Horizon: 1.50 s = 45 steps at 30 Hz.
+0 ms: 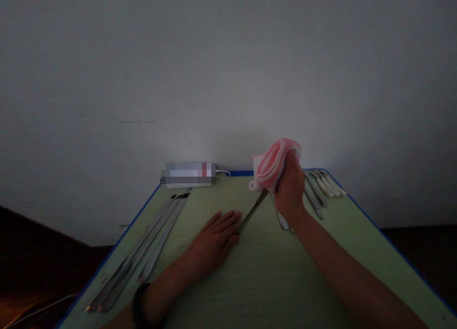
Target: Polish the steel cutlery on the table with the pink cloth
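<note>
A slim flat metal utensil point(253, 212) slants over the green tabletop between my two hands; its kind cannot be told. Its near end goes in by the thumb and fingers of my left hand point(220, 236), which lies low on the table and grips it. My right hand point(291, 191) is closed around a bunched pink-and-white cloth point(274, 164), held where the utensil's far end disappears from sight. Beneath and beside the right hand lie other metal pieces point(281, 217), partly hidden by it.
Long flat metal strips point(162, 241) lie along the table's left side. At the back right are metal-handled pieces point(314, 198) and white-handled cutlery point(328, 185). A white box with a cable point(189, 185) stands at the back left. The blue-edged table point(271, 281) meets a grey wall.
</note>
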Motion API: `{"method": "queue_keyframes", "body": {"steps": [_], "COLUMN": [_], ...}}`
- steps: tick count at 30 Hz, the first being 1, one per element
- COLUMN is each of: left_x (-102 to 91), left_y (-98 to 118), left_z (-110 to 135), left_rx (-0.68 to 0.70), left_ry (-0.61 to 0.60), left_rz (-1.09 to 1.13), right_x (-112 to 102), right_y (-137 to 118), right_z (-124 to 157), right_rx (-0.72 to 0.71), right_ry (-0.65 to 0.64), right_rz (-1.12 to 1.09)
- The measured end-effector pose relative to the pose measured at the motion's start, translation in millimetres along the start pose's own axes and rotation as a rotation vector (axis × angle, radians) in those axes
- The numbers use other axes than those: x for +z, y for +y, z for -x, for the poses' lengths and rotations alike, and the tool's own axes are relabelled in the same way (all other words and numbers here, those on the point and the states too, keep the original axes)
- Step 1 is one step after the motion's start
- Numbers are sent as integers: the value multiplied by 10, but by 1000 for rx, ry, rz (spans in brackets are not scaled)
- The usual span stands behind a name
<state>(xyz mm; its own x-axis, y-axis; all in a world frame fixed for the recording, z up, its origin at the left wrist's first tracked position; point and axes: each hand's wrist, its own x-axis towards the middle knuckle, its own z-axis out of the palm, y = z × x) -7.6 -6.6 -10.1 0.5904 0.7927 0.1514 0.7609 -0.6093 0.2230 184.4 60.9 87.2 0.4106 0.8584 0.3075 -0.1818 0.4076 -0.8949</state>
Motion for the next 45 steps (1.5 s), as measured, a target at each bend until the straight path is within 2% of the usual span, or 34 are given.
{"method": "queue_keyframes", "body": {"steps": [4,7,11,16,20,23,26,29,34,40,45], "left_x": [23,42,43,1,2,19,15,-3,-15,-6,-56], "left_y": [-6,-15,-13,9,6,5,18,34,45,37,79], "left_z": [-1,-5,-4,-10,-34,-39,-29,-14,-4,-9,-14], "left_rx": [-7,-8,-13,15,86,72,37,1,-27,-37,-20], "left_ry": [6,15,62,126,131,131,102,60,7,8,65], "left_rz": [-17,-9,37,100,93,75,37,1,-11,11,47], "right_x": [35,91,138,152,148,140,124,104,94,73,122], "right_y": [-65,51,249,508,683,732,672,522,256,61,124], "right_z": [89,226,453,692,803,795,649,407,160,174,355], "right_rx": [-34,-47,-53,52,150,211,220,155,83,38,-9], "right_ry": [-61,-123,-213,-340,-345,-347,-322,-210,-149,-108,-197], "right_rz": [-18,-18,134,191,187,161,113,48,-117,-102,-42]}}
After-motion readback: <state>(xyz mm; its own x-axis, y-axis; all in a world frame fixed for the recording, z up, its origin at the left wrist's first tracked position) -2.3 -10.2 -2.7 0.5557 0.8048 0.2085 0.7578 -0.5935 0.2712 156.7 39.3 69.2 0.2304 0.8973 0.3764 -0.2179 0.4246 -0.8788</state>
